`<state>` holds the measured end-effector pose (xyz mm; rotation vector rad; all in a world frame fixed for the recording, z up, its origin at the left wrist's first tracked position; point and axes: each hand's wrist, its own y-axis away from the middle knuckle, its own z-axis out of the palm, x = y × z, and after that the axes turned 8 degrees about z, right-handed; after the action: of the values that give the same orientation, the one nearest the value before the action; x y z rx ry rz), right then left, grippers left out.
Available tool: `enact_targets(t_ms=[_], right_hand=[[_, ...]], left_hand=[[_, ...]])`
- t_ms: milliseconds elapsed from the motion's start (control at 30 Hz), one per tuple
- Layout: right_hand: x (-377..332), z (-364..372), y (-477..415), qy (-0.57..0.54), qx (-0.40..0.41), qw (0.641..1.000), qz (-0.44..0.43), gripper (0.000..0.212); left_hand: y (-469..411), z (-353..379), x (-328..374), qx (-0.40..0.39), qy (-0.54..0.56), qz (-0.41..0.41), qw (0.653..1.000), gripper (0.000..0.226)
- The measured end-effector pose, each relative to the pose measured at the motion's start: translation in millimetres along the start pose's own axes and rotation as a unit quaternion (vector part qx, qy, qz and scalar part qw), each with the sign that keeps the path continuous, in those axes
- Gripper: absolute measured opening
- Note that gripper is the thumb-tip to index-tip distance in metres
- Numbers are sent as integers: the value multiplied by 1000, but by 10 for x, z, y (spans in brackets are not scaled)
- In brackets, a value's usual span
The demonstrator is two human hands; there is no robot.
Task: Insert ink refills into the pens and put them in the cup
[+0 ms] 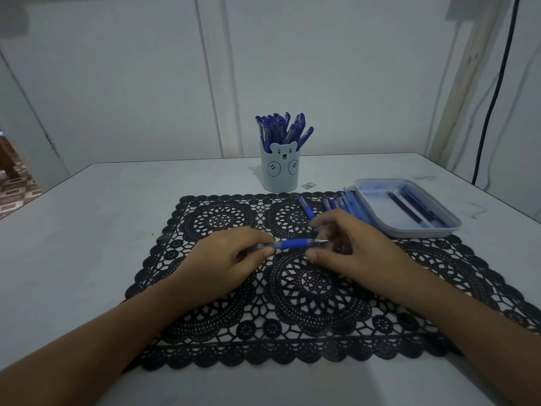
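blue-gripped pen [292, 244] is held level over the lace mat [307, 291], left hand [231, 259] fingers pinching its barrel; right hand [351, 250] fingers curl at the tip end, pinch not confirmable. risk: a loosely seated tip section may let the refill slide out toward the worktop [87, 230]. risk: the cup [279, 174] is crowded; a forced insertion may tip it.

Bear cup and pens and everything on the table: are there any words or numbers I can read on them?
No words or numbers can be read here.
The bear cup: only a drawn bear face, no letters.
The small tag on the table beside the cup: too small to read.
The pens in the cup and the pen in the left hand: any print is too blurred to read.
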<state>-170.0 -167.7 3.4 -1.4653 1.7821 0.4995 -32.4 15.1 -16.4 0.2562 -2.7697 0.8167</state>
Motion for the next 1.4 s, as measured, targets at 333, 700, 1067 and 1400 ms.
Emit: enact_targets(t_ms=[333,700,1067,1400], right_hand=[[68,-84,-77,-27,124,992,21,21],[91,18,-41,241,50,968,-56,16],[39,-60,-54,99,134,986,13,28],[39,-164,-105,-164,40,981,93,12]], left_hand=[[-20,18,-52,58,51,-33,996,13],[-16,18,-57,62,49,-51,996,14],[-21,13,-17,51,50,-43,997,14],[-18,13,-4,49,40,-31,998,22]])
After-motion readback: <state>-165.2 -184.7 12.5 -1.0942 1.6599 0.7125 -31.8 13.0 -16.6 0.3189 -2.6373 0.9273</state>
